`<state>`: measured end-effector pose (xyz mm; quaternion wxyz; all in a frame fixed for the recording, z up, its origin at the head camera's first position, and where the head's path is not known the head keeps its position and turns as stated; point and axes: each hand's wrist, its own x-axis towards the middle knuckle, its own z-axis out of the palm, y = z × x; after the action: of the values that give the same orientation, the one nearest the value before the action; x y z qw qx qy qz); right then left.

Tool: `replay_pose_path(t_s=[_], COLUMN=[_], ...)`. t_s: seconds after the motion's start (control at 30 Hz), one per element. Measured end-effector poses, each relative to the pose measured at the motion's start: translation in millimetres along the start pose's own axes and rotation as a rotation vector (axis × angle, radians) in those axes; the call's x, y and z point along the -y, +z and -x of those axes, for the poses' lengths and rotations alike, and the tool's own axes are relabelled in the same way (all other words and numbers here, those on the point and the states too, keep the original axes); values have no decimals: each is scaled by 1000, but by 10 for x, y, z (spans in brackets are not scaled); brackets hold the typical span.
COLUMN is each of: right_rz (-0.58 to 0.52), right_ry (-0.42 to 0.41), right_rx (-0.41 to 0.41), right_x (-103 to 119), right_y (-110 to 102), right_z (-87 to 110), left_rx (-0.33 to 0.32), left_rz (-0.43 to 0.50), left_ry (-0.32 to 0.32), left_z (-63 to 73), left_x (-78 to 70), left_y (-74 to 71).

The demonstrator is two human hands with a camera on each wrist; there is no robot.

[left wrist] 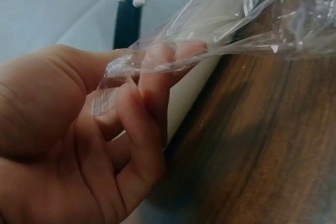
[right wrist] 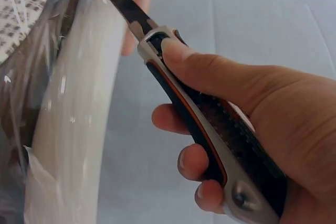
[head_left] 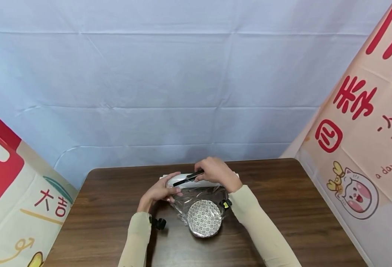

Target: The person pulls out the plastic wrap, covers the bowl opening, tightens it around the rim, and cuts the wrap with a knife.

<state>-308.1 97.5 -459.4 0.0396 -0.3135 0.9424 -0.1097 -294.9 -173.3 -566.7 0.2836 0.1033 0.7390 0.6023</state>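
Observation:
My right hand [head_left: 216, 173] grips a utility knife [right wrist: 205, 114], the thumb on its slider and the dark blade [right wrist: 131, 11] out. The blade points left, close over the left end of a white roll of plastic wrap [right wrist: 73, 108]. At that end my left hand [head_left: 160, 191] holds the clear film [left wrist: 252, 45], its gathered edge between thumb and curled fingers. From the roll the film stretches toward me over a round patterned bowl [head_left: 204, 218]. Its top shows a grey-and-white tile print beneath the shiny film.
The roll lies near the back edge of a dark wooden table [head_left: 266, 207], close to a pale cloth backdrop [head_left: 169, 92]. Printed banners hang at the left and right. A small black wrist camera [head_left: 158, 223] is strapped to the left wrist.

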Motion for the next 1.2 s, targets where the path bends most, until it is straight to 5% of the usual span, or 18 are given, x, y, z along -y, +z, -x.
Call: replay_pose_path(t_s=[0.43,0.7,0.93,1.2], right_rz=[216,242,271,402], right_ry=[-57,-14,-67,1], right_rx=[33,99,162,193], right_x=[309,368,446,639], right_y=[149,-145,-130,-270], right_z=[-199,-224,-352,-385], left_rx=[6,6,21,47], left_rz=[-26,-15,2,4], left_ry=[-68,-70,-61,-71], left_z=[32,78,66,83], left_x=[-72,-94,-88,-86], left_y=[-32,-35,-17,-26])
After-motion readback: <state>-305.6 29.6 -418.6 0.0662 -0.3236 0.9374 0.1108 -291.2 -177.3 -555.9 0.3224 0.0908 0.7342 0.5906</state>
